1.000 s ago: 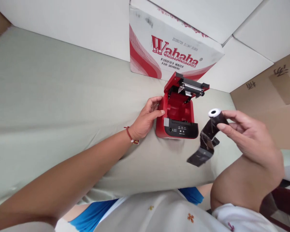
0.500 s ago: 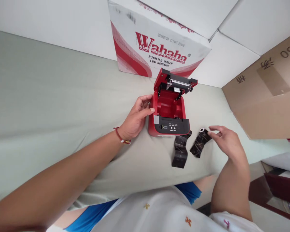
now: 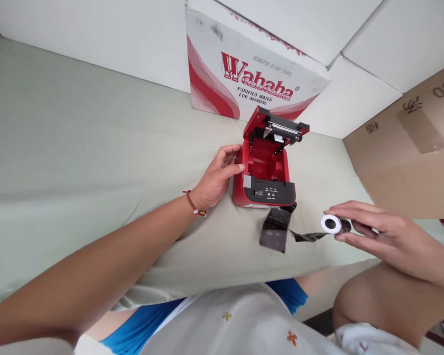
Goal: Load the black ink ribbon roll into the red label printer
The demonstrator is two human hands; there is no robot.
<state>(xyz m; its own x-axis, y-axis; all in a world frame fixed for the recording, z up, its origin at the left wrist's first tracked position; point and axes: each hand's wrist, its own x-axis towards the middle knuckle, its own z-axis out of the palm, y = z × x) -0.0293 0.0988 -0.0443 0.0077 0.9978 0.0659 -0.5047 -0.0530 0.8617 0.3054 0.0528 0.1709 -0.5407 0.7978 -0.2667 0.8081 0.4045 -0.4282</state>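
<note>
My left hand [image 3: 218, 177] steadies a red label printer [image 3: 239, 195] by its left side, thumb on the rim and fingers along the wall. The printer's lid [image 3: 259, 121] stands raised, baring the red inner bay; a black control panel [image 3: 269, 192] is at the front. Between thumb and fingers, my right hand [image 3: 377, 229] pinches a black label roll [image 3: 344, 226], its white-ringed end turned towards me. A loose tail [image 3: 307, 236] trails left from the roll. Another black strip [image 3: 274, 230] lies creased before the printer; whether the two strips join, I cannot tell.
A Wahaha water carton [image 3: 210, 74] stands directly behind the printer, against white panels [image 3: 96, 39]. A brown cardboard box [image 3: 410, 167] bounds the right side. Pale green cloth [image 3: 77, 148] covers the surface and hangs over its front edge.
My right hand lowered the roll beside the printer, then raised it again a little to the right, turning its end towards me. My left hand has stayed on the printer.
</note>
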